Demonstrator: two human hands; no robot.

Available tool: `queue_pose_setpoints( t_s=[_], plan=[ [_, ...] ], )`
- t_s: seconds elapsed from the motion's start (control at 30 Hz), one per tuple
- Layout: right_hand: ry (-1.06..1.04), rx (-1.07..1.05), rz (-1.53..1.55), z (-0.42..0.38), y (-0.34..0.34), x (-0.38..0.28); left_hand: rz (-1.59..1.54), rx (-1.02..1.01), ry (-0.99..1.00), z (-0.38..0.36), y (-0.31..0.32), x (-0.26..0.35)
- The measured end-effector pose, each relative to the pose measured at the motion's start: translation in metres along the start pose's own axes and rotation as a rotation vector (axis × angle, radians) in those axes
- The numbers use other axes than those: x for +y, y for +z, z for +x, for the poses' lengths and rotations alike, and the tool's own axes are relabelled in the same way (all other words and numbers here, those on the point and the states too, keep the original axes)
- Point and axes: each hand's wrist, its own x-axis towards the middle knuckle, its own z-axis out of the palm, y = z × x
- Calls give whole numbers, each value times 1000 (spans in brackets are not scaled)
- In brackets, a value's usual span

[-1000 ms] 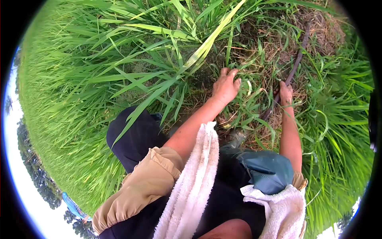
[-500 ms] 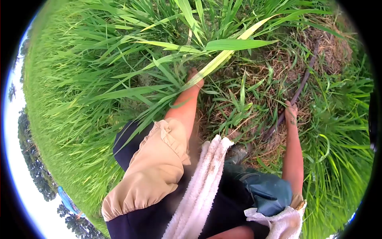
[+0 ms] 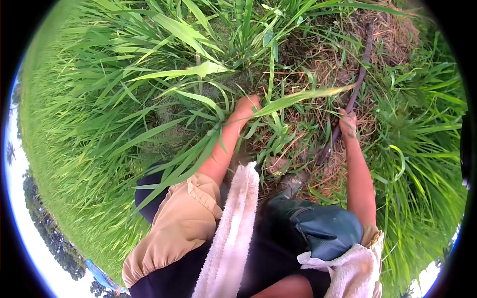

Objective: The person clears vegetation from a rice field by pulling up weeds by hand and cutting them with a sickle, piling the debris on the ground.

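Observation:
My right hand [image 3: 348,123] is closed around a long dark stick [image 3: 362,74], which slants from the straw at the upper right down past my fist. The stick's lower end lies near the ground, close to my boot. My left hand [image 3: 247,105] is low among long green grass blades [image 3: 293,102], fingers curled in toward the soil. Blades cross my left wrist and forearm, and what those fingers hold, if anything, is hidden.
Dense tall grass [image 3: 84,129] fills the left side, and more grass [image 3: 422,164] stands at the right. Dry straw [image 3: 392,39] covers the ground at upper right. A dark green boot [image 3: 330,226] and a pale towel [image 3: 231,228] hanging from me are close below.
The view has shifted, with the stick and my right hand now further left and higher. My left hand has turned and shows more of its back; the blades around it have swung downward.

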Motion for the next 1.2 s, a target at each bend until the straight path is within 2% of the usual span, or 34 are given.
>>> queue_pose_setpoints(
  t_s=[0.07, 0.13, 0.17, 0.2, 0.23, 0.27, 0.33, 0.37, 0.4, 0.43, 0.47, 0.5, 0.57, 0.67, 0.7, 0.77, 0.83, 0.9, 0.97, 1.0, 1.03, 1.07, 1.1, 1.13, 1.17, 1.2],
  plan=[
    [-31, -5, 65, 0, 0, 6, -455, -148, 47, -13, 20, 42],
    [-29, 33, 72, -2, 2, 2, -643, -363, 156, -28, 35, 98],
    [-61, 54, -15, -1, 1, 2, -634, -424, 216, -40, 41, 132],
    [-149, 103, -155, 29, 3, 31, -684, -313, 413, -70, 39, 179],
    [-229, 165, -299, 60, 3, 60, -436, -295, 355, -81, 47, 209],
    [-247, 194, -338, 59, 3, 63, -552, -269, 444, -93, 63, 233],
    [-215, 199, -260, 45, -6, 71, -626, -252, 667, -117, 85, 272],
    [-167, 189, -164, 29, -10, 68, -682, -328, 614, -139, 74, 297],
    [-111, 168, -63, 12, -12, 63, -711, -227, 764, -152, 73, 312],
    [-85, 158, 4, -1, -12, 51, -674, -298, 759, -159, 71, 324],
    [-66, 155, 54, -4, -15, 56, -722, -238, 821, -164, 71, 336],
    [-50, 160, 84, -10, -18, 62, -669, -247, 820, -167, 69, 341],
    [-44, 163, 127, -18, -20, 61, -764, -324, 799, -170, 59, 345],
    [-57, 175, 180, -23, -25, 65, -1197, -386, 627, -170, 70, 344],
    [-65, 169, 203, -21, -22, 62, -1430, -479, 517, -170, 67, 346],
    [-80, 155, 231, -14, -17, 57, -1756, -430, 573, -156, 56, 364],
    [-102, 158, 240, -14, -15, 48, -1783, -370, 589, -176, -35, 382],
    [-124, 166, 252, -13, -17, 40, -1655, -106, 873, -147, -38, 409],
    [-146, 169, 272, -13, -16, 32, -1443, -118, 743, -141, -49, 396],
    [-156, 169, 279, -12, -16, 27, -1179, 37, 698, -141, -50, 377],
    [-169, 171, 290, -11, -17, 22, -1020, 291, 755, -100, -1, 361],
    [-176, 176, 313, -12, -17, 22, -793, 176, 550, -92, 10, 332],
    [-185, 177, 331, -13, -20, 22, -448, -21, 347, -112, -17, 311],
    [-193, 182, 356, -15, -24, 24, -243, -74, 246, -102, -3, 285],
    [-201, 187, 376, -15, -27, 25, -120, -45, 220, -76, 31, 254],
    [-215, 198, 406, -14, -30, 24, -75, -31, 150, -75, 36, 234]
  ],
)
